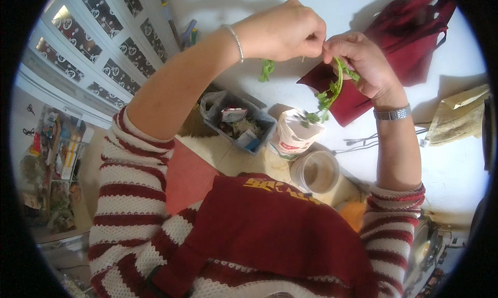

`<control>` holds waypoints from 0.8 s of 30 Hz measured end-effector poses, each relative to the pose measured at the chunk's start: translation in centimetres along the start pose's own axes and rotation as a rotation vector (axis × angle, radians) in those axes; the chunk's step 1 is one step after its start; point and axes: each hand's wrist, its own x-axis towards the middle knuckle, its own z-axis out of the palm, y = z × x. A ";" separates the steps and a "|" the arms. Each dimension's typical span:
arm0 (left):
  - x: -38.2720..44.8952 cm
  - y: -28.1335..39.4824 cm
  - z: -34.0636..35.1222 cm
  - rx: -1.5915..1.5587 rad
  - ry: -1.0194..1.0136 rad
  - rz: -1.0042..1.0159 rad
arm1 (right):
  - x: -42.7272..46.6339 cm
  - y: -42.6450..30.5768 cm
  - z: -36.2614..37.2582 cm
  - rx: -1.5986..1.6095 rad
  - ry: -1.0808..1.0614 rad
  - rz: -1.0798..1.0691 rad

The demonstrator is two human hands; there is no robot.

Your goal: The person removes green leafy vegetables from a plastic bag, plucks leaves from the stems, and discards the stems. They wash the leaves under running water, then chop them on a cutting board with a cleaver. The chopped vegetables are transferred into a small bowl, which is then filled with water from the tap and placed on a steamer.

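My left hand [297,31], with a beaded bracelet at its wrist, is raised with its fingers closed. A leafy green sprig [266,70] hangs out beneath it; the part inside the fist is hidden. My right hand [362,60], wearing a metal watch, pinches a bent green herb stem [338,86], perhaps coriander or celery. Its leaves dangle below the fingers. The fingertips of both hands meet or nearly meet. Below them are a grey plastic bin [268,123] with wrappers and plant scraps in it and an open white sack [297,132].
A clear plastic bucket [315,171] stands on the floor beside the sack. Dark red bags [404,45] hang on the white wall, with cables [362,142] and a towel [453,117] to the right. A white door with patterned panes [89,45] is at left. A dark red apron [280,224] covers my front.
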 end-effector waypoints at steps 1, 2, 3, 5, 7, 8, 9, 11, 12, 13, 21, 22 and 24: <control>-0.1 -0.1 0.2 -0.048 0.010 -0.077 | 0.3 0.2 0.4 0.027 0.052 -0.011; -0.2 -0.7 0.1 -0.104 0.041 -0.124 | 1.3 0.2 0.6 0.052 0.061 -0.021; -0.3 -0.8 0.3 -0.140 0.065 -0.189 | 1.3 0.5 1.0 0.077 0.029 -0.100; -0.7 -1.5 0.9 -0.276 0.142 -0.238 | 2.1 0.8 1.2 0.163 0.061 -0.044; -1.6 -2.6 1.5 -0.396 0.208 -0.353 | 2.5 1.1 1.3 0.230 0.030 -0.058; -2.4 -3.3 1.7 -0.456 0.236 -0.425 | 2.4 1.3 1.3 0.257 0.011 -0.072; -3.2 -4.3 2.0 -0.514 0.262 -0.496 | 2.4 1.5 1.2 0.272 0.047 -0.072; -5.0 -7.1 3.0 -0.506 0.239 -0.510 | 1.7 2.6 1.4 0.288 0.082 -0.073; -6.0 -8.8 4.2 -0.528 0.246 -0.462 | 1.2 3.3 1.4 0.291 0.058 -0.066; -7.2 -10.5 6.0 -0.553 0.252 -0.415 | 0.7 4.2 1.4 0.297 0.012 -0.076; -19.4 -22.9 23.3 -0.070 0.043 -0.720 | -5.5 13.4 2.8 0.429 0.243 0.225; -20.6 -23.0 23.6 -0.158 0.077 -0.813 | -6.6 14.5 3.5 0.429 0.286 0.219; -23.0 -21.9 22.3 -0.443 0.170 -0.976 | -9.3 16.4 4.7 0.466 0.321 0.252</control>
